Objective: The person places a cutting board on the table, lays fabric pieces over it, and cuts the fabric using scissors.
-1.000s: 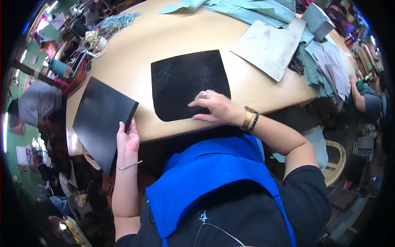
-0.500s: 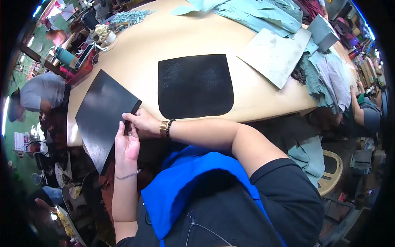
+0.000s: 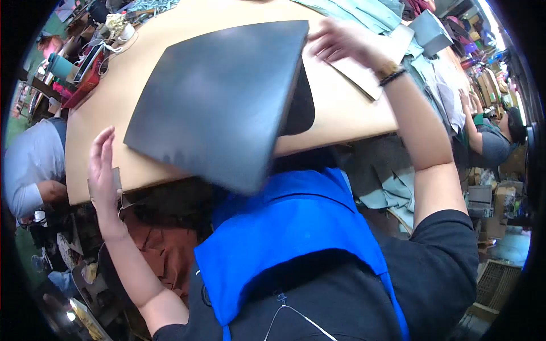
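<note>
The pale table [image 3: 341, 113] spreads between my two hands, running beyond my fingers on the far side. On it, between my right hand [image 3: 351, 42] and my left hand [image 3: 102, 173], is the dark board [image 3: 216, 96], partly over the black piece [image 3: 303, 108]. Its near corner, blurred, juts past the table edge; I cannot tell how much of it bears on the tabletop.

I judge it stiff, flat and fairly light for its breadth. The smooth, glossy face looks slippery, so I would not trust a pinch on it; two opposite edges, palms inward, should give a better hold, and the corners would knock easily.

Below my right wrist lies a whitish panel [image 3: 364, 79], well across from my left fingers. The black piece shows only as a thin strip below and left of my right fingertips; it seems thinner.

My right fingers are bent and loosely spread just beside the board's far corner, too blurred to tell touching. My left fingers stand upright, pinching nothing, clear of the board.
</note>
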